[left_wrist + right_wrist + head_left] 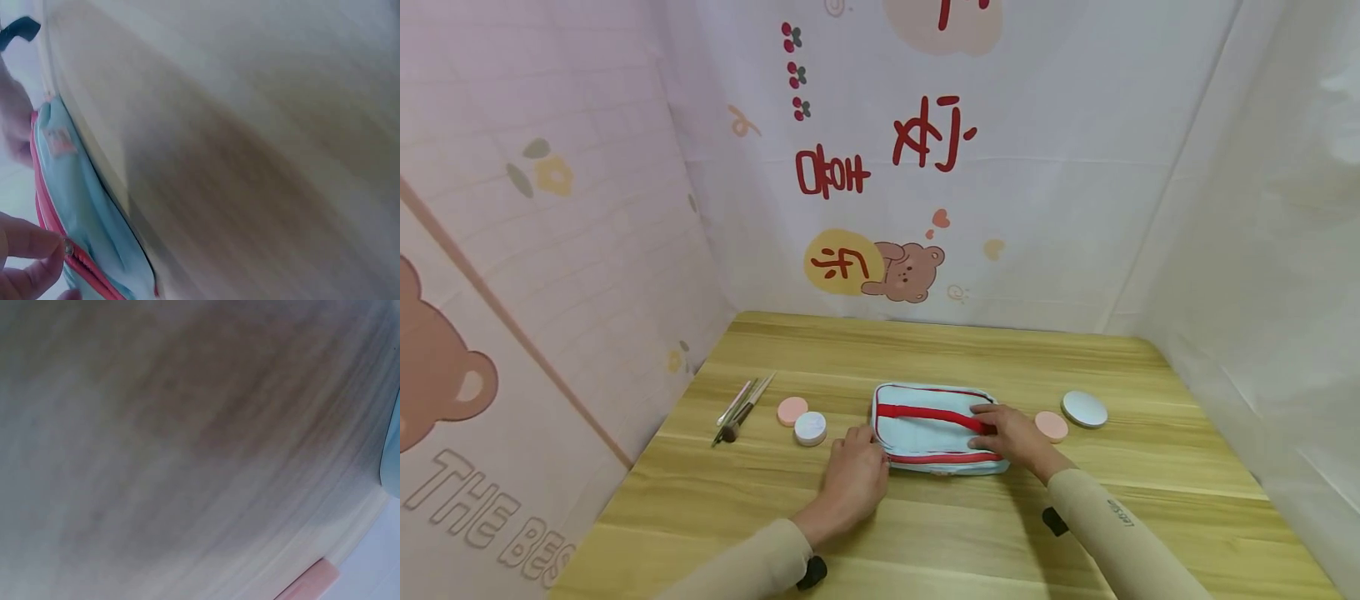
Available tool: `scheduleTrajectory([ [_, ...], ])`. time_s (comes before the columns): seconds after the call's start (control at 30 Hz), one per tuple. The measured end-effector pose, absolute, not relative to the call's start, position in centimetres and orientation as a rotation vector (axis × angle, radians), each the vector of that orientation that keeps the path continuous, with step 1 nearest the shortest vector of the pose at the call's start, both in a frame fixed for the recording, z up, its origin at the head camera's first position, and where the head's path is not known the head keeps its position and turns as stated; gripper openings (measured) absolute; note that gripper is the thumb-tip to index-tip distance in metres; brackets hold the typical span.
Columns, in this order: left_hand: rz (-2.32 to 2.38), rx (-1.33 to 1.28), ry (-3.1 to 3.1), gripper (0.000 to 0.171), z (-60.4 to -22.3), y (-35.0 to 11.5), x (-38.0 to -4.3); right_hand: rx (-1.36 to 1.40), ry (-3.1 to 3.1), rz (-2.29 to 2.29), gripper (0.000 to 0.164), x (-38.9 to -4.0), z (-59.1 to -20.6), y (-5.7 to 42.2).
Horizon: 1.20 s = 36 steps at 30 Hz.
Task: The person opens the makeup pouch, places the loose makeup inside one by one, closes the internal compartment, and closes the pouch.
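Observation:
A light blue zip pouch [925,433] with red piping and a red carry strap [932,414] lies on the wooden table. At its near left corner my left hand [856,475] pinches the metal zipper pull [67,246] between thumb and finger, seen close up in the left wrist view. The red zip runs along the pouch's front edge. My right hand [1018,437] rests on the pouch's right end, its fingers spread over the top by the strap's end. In the right wrist view only the pouch's edge [392,462] shows; that hand is out of frame.
Left of the pouch are a pink disc [792,411], a white round case [810,428] and several thin brushes [745,410]. To the right lie another pink disc [1051,426] and a silvery round case [1084,409]. Printed cloth walls [1037,192] surround the table.

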<state>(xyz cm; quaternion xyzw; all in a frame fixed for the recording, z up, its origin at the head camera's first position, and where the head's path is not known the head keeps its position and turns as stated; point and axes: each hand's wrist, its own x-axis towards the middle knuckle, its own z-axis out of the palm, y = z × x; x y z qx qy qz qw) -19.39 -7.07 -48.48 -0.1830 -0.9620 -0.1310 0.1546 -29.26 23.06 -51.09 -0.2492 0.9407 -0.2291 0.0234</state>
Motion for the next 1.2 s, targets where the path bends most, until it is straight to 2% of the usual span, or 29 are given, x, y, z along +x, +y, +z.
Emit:
scheduleTrajectory([
  [0.27,-0.169,-0.610,-2.689,0.022,-48.4,-5.0,-19.2,-0.809,2.914,-0.695,0.053,-29.2,-51.1,23.1],
  [0.4,-0.253,-0.621,-2.743,0.020,-48.0,-5.1,-19.7,-0.824,2.908,-0.699,0.052,-29.2,-51.1,23.0],
  [0.57,-0.481,-0.636,-2.720,0.017,-47.1,-6.5,-21.8,-0.877,2.923,-0.666,0.051,-29.4,-50.8,23.1],
  [0.7,-0.602,-0.771,-2.732,0.013,-46.2,-8.2,-24.8,-0.882,2.928,-0.672,0.051,-29.4,-50.5,23.0],
  [0.9,-0.708,-0.979,-3.013,0.061,-45.3,-9.1,-28.8,-0.860,2.966,-0.654,0.054,-29.3,-50.1,23.2],
  [1.0,-0.732,-1.020,-3.099,0.069,-45.3,-9.1,-29.9,-0.844,2.998,-0.657,0.053,-28.9,-49.7,23.1],
  [1.2,-0.727,-1.010,-3.177,0.072,-45.8,-8.8,-30.8,-0.803,3.098,-0.733,0.043,-27.6,-48.4,21.5],
])
